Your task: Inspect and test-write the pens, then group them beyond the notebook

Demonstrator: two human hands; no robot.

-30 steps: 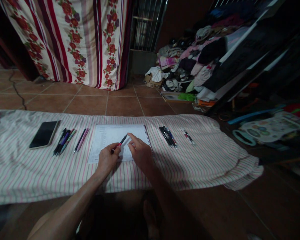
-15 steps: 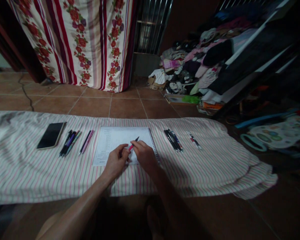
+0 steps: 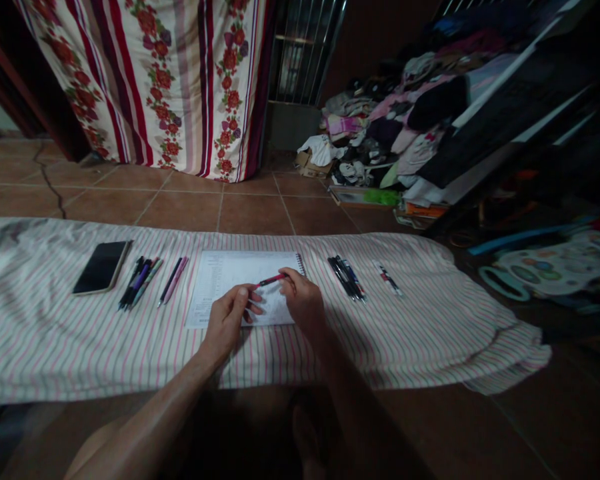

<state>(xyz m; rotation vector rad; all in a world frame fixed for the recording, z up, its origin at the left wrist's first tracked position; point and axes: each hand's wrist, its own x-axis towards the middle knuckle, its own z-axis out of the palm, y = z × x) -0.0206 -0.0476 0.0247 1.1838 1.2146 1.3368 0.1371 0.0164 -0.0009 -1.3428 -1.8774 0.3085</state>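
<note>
Over a spiral notebook [image 3: 230, 277] on a striped cloth [image 3: 55, 333], my right hand [image 3: 304, 303] grips a red pen [image 3: 271, 281] that points left, nearly level. My left hand [image 3: 229, 319] sits just left of it with fingers curled by the pen's tip; whether it touches the pen I cannot tell. Left of the notebook lie two pens [image 3: 173, 281], a bundle of several pens [image 3: 140, 283] and a black phone [image 3: 101, 267]. Right of it lie another pen bundle [image 3: 347, 278] and a single pen [image 3: 387, 278].
Brown floor tiles [image 3: 190, 207] stretch beyond the cloth to a flowered curtain [image 3: 170, 80]. A heap of clothes [image 3: 380, 133] fills the back right, with toys [image 3: 545, 267] at the right edge. My foot [image 3: 307, 440] shows below the cloth's near edge.
The pen has passed from my left hand's grip to my right hand and swung from pointing up-right to lying nearly level. The view shifted slightly.
</note>
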